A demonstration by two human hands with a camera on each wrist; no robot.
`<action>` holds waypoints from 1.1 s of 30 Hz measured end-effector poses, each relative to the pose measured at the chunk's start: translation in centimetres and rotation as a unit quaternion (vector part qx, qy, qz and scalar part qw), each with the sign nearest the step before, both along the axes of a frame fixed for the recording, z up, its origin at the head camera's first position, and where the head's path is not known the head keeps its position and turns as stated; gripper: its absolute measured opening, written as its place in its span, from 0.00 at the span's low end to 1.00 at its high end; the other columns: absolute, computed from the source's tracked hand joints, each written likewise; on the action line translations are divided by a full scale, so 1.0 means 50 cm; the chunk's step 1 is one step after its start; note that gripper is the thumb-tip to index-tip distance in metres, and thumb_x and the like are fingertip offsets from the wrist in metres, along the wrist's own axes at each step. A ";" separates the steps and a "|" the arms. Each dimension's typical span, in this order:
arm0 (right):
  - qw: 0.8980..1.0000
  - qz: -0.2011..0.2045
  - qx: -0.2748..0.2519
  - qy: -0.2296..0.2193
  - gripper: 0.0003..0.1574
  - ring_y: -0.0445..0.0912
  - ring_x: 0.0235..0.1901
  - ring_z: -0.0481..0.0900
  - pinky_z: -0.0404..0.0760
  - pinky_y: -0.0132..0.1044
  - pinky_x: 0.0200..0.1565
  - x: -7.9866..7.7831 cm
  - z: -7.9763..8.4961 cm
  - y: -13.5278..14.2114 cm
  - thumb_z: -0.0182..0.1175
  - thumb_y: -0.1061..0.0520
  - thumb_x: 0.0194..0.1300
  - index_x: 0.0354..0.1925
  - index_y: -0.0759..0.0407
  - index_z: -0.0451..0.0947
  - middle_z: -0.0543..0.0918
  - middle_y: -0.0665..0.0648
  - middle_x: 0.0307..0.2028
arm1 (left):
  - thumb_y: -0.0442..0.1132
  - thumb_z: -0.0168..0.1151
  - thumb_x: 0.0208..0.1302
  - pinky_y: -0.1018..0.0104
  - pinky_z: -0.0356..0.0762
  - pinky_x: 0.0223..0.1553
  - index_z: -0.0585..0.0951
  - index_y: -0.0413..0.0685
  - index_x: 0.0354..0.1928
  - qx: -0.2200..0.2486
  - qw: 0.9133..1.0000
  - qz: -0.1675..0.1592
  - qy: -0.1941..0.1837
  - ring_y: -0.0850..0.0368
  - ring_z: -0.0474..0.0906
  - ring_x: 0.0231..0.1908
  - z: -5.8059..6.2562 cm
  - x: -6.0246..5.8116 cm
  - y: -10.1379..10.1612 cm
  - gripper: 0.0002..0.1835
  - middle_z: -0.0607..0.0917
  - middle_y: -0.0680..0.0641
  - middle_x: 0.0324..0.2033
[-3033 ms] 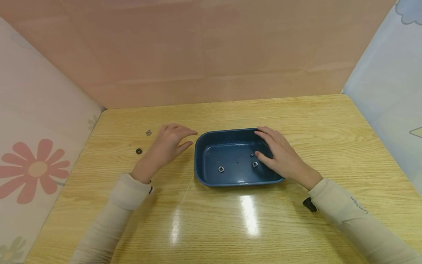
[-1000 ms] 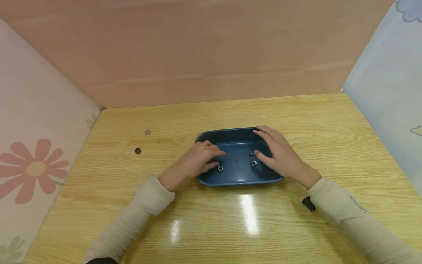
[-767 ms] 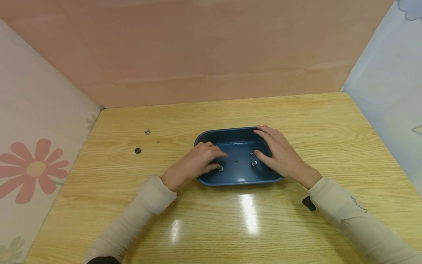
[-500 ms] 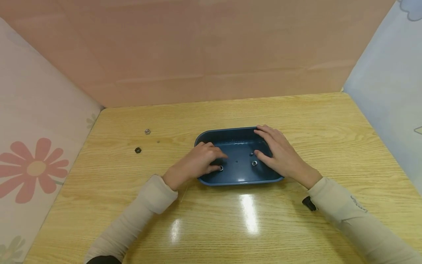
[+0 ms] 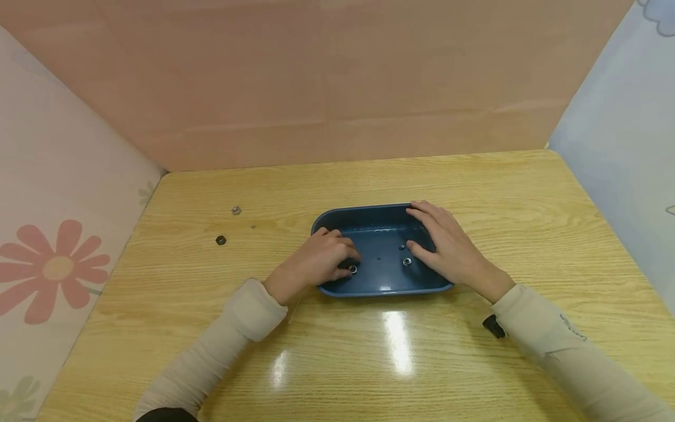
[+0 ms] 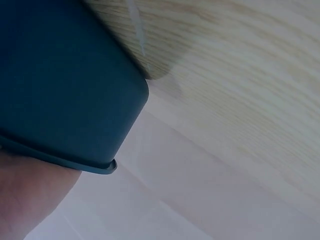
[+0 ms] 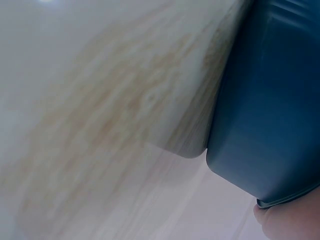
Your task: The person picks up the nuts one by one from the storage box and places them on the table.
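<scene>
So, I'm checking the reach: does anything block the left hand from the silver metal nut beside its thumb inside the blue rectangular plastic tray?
Nothing visible: the left hand reaches over the rim into the tray, its thumb right by the silver metal nut. Whether they touch is unclear.

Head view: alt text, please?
A person's left hand reaches into a blue tray, at a metal nut; the right hand rests over the tray's right end, near two metal pieces. A silver nut and a black nut lie left of it on the wooden table.
</scene>
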State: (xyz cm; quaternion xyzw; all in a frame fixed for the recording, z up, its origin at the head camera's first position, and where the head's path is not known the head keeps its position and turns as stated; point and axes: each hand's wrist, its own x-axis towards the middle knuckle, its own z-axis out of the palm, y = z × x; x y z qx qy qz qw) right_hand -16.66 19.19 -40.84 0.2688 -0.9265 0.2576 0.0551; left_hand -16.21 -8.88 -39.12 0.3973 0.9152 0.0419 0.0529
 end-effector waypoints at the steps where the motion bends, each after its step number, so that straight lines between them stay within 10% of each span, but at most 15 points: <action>1: 1.000 0.001 0.000 0.000 0.40 0.63 0.73 0.55 0.50 0.63 0.73 0.000 0.000 0.000 0.61 0.52 0.68 0.72 0.64 0.61 0.60 0.65 0.73 | 0.48 0.71 0.61 0.56 0.73 0.49 0.87 0.58 0.50 -0.001 1.000 0.000 0.001 0.52 0.79 0.50 -0.001 0.000 0.000 0.15 0.87 0.53 0.51; 33: 1.000 0.002 0.004 0.000 0.39 0.62 0.74 0.53 0.48 0.61 0.74 0.003 0.002 0.000 0.60 0.51 0.69 0.72 0.63 0.61 0.59 0.64 0.74 | 0.43 0.68 0.63 0.63 0.72 0.40 0.87 0.57 0.42 0.071 0.997 -0.002 0.036 0.56 0.75 0.36 -0.011 -0.001 -0.006 0.07 0.89 0.57 0.41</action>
